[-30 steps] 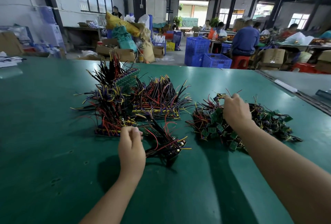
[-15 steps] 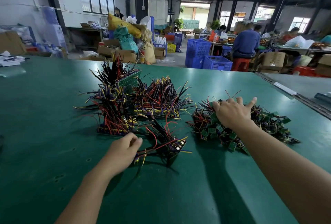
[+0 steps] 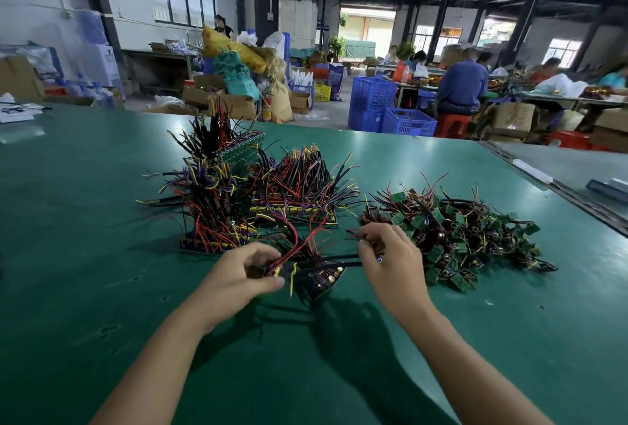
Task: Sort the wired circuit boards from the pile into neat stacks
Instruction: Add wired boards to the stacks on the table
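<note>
The sorted stacks (image 3: 217, 217) stand behind and to the left of the small bundle (image 3: 323, 280) that lies nearest me on the table (image 3: 85, 254), and they look as they did half a second ago. At the bundle's left end, my left hand (image 3: 238, 275) was only resting against the wires. Now its fingers and thumb are curled round the red leads, steadying the bundle. Just right of the bundle, my right hand (image 3: 390, 261) is no longer spread flat over the pile (image 3: 458, 231). It has come back toward me with its fingertips pinched on a wired board (image 3: 360, 234). The red leads poke out toward the bundle, and my fingers mostly hide the board itself. The loose pile lies to the right of the bundle and a little behind it, with plenty still in it. I judge one more piece has been picked out and is about to join the bundle, so the sorting is well short of done.
</note>
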`<state>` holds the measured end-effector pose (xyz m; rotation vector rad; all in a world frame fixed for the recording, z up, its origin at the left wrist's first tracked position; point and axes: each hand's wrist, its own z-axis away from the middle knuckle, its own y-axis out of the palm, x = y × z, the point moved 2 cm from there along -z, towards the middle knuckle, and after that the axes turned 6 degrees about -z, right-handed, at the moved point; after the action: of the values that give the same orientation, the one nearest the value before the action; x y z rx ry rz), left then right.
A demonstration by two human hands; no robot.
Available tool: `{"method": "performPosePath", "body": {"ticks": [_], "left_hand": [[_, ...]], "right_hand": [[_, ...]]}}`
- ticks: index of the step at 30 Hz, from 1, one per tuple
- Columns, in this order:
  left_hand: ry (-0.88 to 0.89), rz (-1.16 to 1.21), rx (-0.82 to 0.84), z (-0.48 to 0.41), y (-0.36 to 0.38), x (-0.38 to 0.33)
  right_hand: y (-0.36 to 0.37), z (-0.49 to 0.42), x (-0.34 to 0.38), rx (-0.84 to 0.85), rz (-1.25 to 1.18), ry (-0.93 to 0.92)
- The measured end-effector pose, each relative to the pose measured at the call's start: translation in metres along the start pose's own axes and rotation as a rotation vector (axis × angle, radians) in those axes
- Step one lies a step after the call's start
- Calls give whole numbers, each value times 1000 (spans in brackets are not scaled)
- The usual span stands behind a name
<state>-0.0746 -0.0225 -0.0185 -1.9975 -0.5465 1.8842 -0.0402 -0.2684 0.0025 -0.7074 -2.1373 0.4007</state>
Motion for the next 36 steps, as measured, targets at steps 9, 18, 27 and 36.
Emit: {"method": "performPosePath", "body": {"ticks": [9, 18, 27, 36], "left_hand": [[-132, 674, -102, 0, 27, -15], [-241, 1005, 82, 6, 65, -27], [-180, 951, 161, 11, 79, -26], [-151, 804, 147, 14, 82, -27]], "right_hand": [[-5, 21, -16, -94, -1164, 567], [10, 36, -3, 181, -968, 512], [14, 45, 0, 499, -1012, 617], [14, 43, -7, 450, -1016, 606]]}}
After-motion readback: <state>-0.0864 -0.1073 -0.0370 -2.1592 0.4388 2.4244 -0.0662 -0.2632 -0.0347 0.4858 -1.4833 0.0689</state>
